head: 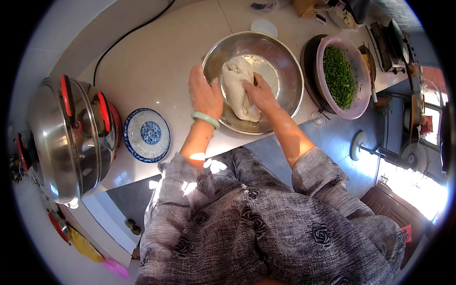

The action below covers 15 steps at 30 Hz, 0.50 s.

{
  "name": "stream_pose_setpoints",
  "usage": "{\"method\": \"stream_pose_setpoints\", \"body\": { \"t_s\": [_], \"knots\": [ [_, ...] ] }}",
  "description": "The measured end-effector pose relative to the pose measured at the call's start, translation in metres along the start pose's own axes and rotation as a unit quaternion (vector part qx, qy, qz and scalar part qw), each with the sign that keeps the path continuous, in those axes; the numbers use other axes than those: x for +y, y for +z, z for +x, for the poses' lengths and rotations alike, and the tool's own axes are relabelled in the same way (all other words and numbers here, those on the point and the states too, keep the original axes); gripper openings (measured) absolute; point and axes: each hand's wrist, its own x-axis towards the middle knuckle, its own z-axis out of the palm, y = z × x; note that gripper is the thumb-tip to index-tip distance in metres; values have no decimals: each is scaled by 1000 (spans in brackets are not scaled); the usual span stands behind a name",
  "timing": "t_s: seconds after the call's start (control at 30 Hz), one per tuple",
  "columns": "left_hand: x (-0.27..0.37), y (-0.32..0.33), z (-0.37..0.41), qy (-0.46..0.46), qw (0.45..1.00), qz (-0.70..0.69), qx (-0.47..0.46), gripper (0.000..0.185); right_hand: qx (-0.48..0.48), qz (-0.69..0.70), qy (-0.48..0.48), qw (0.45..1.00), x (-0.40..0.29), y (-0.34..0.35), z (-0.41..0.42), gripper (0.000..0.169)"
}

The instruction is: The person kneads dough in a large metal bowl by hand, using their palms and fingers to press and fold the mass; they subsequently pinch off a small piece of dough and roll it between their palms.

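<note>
A wide stainless steel bowl (288, 67) stands on the counter in front of me. In it lies a thick, folded lump of pale dough (238, 92), its surface rough at the top end. My right hand (263, 93) grips the dough's right side, thumb on top and the other fingertips partly hidden behind it. At the bowl's left rim is my left hand (206, 94), holding nothing, with the thumb apart from the straight fingers; whether it touches the rim I cannot tell. A pale green bangle (206, 119) circles that wrist.
A blue-and-white plate (146, 135) and a large steel steamer pot (60, 142) with red handles stand left. Right of the bowl, a pink basin (361, 103) holds chopped greens (338, 78). A translucent lid-like disc (264, 27) lies behind. A black cable (123, 39) crosses the counter.
</note>
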Motion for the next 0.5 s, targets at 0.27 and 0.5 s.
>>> {"method": "stream_pose_setpoints", "body": {
  "t_s": [0.27, 0.5],
  "knots": [
    [45, -6, -5, -301, 870, -179, -346, 89, 26, -51, -49, 997, -18, -7, 30, 65],
    [37, 29, -10, -270, 888, -197, -314, 93, 92, -364, -197, 906, -45, 40, 54, 48]
  ]
}}
